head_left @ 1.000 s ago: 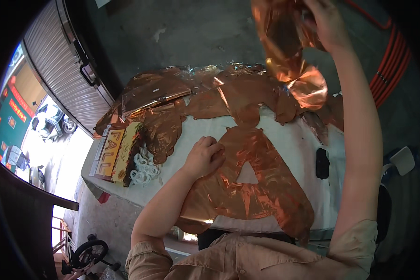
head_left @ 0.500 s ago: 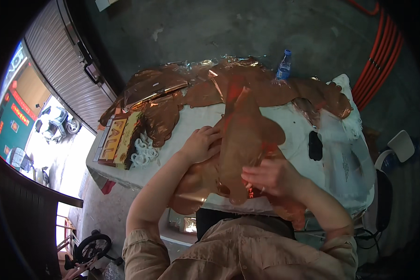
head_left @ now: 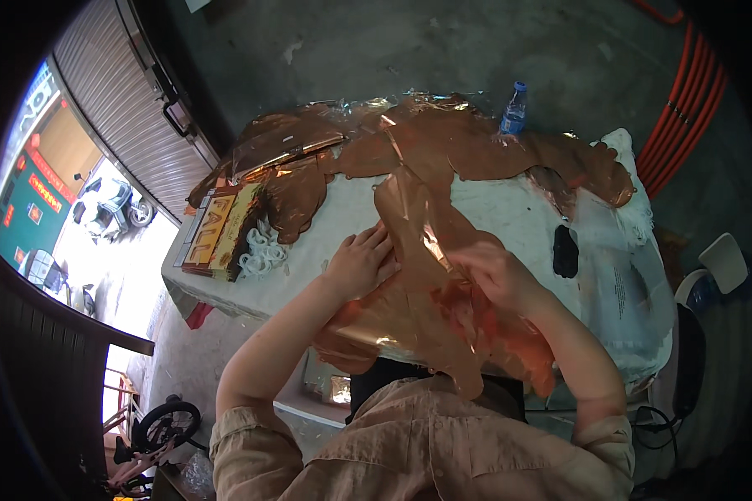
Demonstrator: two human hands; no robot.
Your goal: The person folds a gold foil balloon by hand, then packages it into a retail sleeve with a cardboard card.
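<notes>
Working at a white-covered table (head_left: 351,204), near a ribbed shutter (head_left: 121,79). Facing a blue-capped bottle (head_left: 515,108), upright among spread foil pieces (head_left: 493,159) at the far side, contents too small to tell. Having printed packages (head_left: 223,234) stacked at the left beside white loops (head_left: 264,252), and a clear plastic bag (head_left: 614,280) lying flat at the right, contents unclear. Handling a copper foil piece (head_left: 428,309) centrally, overhanging the near edge; pointing its narrow rounded end bodyward, slanting its long axis from far left to near right. Resting the left hand (head_left: 359,267) at its left edge, fingers extended, slightly spread, gripping nothing. Bending the right hand's (head_left: 503,280) blurred fingers over its right side; not showing whether gripping.
</notes>
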